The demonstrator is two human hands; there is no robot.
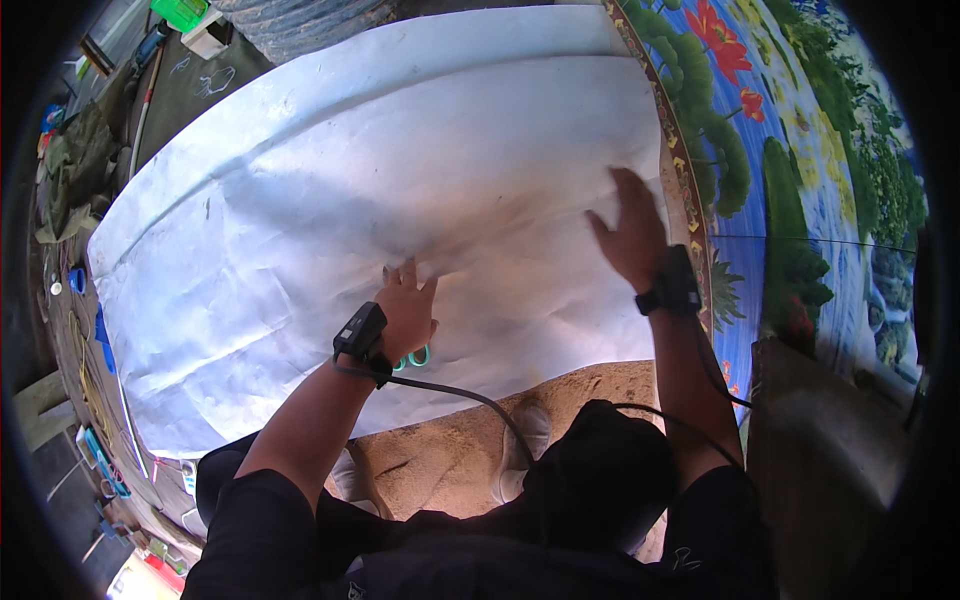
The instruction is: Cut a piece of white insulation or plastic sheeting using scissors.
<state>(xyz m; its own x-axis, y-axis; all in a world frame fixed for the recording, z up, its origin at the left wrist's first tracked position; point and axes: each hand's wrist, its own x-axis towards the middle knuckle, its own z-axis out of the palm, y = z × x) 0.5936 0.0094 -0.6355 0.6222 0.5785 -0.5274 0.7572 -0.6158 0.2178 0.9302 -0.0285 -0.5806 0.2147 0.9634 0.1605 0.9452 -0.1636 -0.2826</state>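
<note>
A large white sheet [300,200], creased and slightly shiny, spreads out in front of me. My left hand [405,312] lies on its near middle part with the fingers spread. Green-ringed handles [421,356], which look like those of scissors, show beside that hand's wrist; the rest of them is hidden. Near the sheet's right edge is my right hand [634,235], fingers stretched out and a little blurred. I cannot tell whether it touches the sheet. Neither hand holds anything. Each wrist carries a black strapped device with a cable.
A colourful floral and waterfall panel [745,180] borders the sheet on the right. Beyond the far edge lies a grey ribbed roll [300,25], with a green container [180,12] to its left. Brown ground [430,440] and my shoes show below. Assorted tools and cords lie at left.
</note>
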